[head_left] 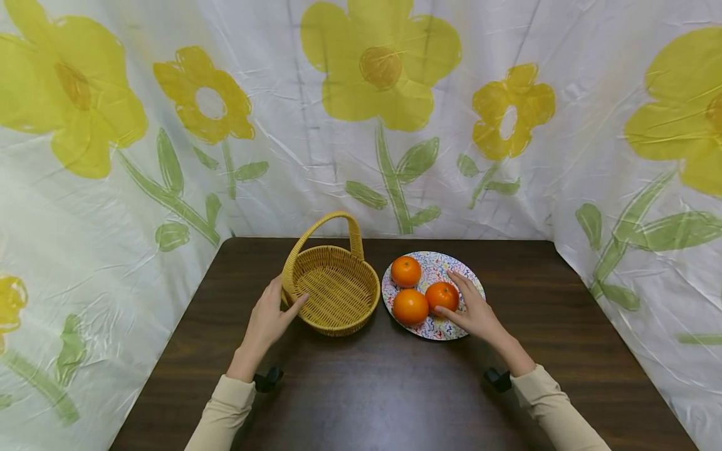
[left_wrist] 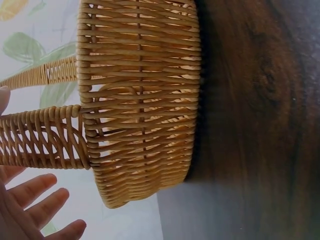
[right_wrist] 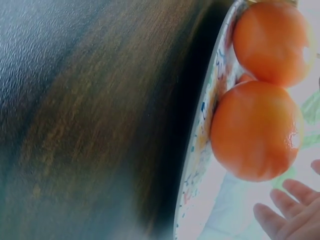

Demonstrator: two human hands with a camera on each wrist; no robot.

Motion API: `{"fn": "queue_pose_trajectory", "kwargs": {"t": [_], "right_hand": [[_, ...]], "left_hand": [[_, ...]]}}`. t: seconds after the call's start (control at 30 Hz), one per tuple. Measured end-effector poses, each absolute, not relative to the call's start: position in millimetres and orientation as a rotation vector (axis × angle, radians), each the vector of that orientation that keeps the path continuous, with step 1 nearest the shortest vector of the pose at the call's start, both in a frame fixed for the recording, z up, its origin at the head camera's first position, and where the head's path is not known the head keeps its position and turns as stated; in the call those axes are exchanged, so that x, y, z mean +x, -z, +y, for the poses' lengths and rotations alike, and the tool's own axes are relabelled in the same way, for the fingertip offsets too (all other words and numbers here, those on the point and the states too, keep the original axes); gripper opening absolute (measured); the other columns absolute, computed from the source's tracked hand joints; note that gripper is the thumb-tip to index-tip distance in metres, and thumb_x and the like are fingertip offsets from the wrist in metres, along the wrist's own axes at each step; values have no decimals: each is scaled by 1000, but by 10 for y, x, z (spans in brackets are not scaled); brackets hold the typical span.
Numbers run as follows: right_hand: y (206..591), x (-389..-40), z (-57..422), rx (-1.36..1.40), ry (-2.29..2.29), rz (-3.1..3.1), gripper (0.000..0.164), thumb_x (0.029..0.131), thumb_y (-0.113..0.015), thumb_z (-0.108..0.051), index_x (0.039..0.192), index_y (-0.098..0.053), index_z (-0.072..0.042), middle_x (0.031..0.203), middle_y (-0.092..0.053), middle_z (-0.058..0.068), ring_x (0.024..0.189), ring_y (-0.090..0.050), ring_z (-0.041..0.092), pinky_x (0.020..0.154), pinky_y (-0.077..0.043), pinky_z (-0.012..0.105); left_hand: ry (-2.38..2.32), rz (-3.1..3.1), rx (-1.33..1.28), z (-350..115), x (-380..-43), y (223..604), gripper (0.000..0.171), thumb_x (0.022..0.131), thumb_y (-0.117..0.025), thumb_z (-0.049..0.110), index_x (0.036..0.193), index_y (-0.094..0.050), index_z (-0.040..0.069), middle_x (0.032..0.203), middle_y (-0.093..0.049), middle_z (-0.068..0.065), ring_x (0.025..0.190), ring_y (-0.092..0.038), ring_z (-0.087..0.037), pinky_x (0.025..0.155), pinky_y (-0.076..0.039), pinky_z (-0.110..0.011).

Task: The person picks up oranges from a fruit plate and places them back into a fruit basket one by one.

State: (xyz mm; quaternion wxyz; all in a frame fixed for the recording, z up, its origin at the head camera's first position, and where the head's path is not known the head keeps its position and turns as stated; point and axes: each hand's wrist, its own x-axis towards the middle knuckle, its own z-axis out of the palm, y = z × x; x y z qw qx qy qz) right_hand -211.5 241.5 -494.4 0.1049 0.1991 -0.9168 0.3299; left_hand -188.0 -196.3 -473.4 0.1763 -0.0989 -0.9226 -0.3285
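My left hand (head_left: 271,314) is at the left side of a yellow wicker basket (head_left: 352,313), whose arched handle (head_left: 294,250) rises from the rim. In the left wrist view, the handle's woven base (left_wrist: 45,137) lies between the thumb and the spread, fairly straight fingers (left_wrist: 47,210). Three oranges lie on a patterned plate (head_left: 431,262) to the right of the basket. Spread around the rightmost orange (head_left: 442,297) is my right hand (head_left: 474,312), its thumb at the near side and fingers beyond. The right wrist view has those fingers (right_wrist: 287,205) extended just past an orange (right_wrist: 256,131).
The other two oranges are a front one (head_left: 410,307) and a back one (head_left: 406,271), both on the plate's left half. Basket and plate stand close together on a dark wooden table (head_left: 361,388). A white curtain (head_left: 316,163) with yellow flowers hangs behind the table.
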Motion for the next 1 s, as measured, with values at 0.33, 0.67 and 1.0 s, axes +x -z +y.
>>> {"fn": "queue_pose_trajectory", "kwargs": {"t": [0.33, 0.67, 1.0], "right_hand": [[4992, -2157, 2398, 585, -1004, -2712, 84, 78, -74, -39, 145, -31, -12, 143, -32, 20, 127, -37, 37, 98, -36, 59], [5038, -2160, 2403, 563, -1018, -2727, 86, 77, -74, -40, 145, -31, -12, 140, -35, 19, 122, -42, 38, 93, -42, 57], [5101, -2186, 2403, 560, -1061, -2732, 85, 76, -75, -40, 145, -32, -13, 141, -34, 20, 122, -42, 40, 89, -45, 57]], "left_hand": [[928, -2645, -268, -1981, -1843, 4807, 72, 86, -61, 47, 142, -35, 10, 138, -43, -15, 125, -42, -34, 95, -40, -55], [955, -2700, -252, -1992, -1822, 4883, 75, 87, -59, 49, 147, -26, 18, 143, -38, -12, 128, -39, -33, 96, -39, -56], [971, -2688, -269, -2003, -1811, 4947, 74, 87, -61, 44, 148, -24, 23, 146, -34, -11, 132, -35, -33, 97, -38, -56]]}}
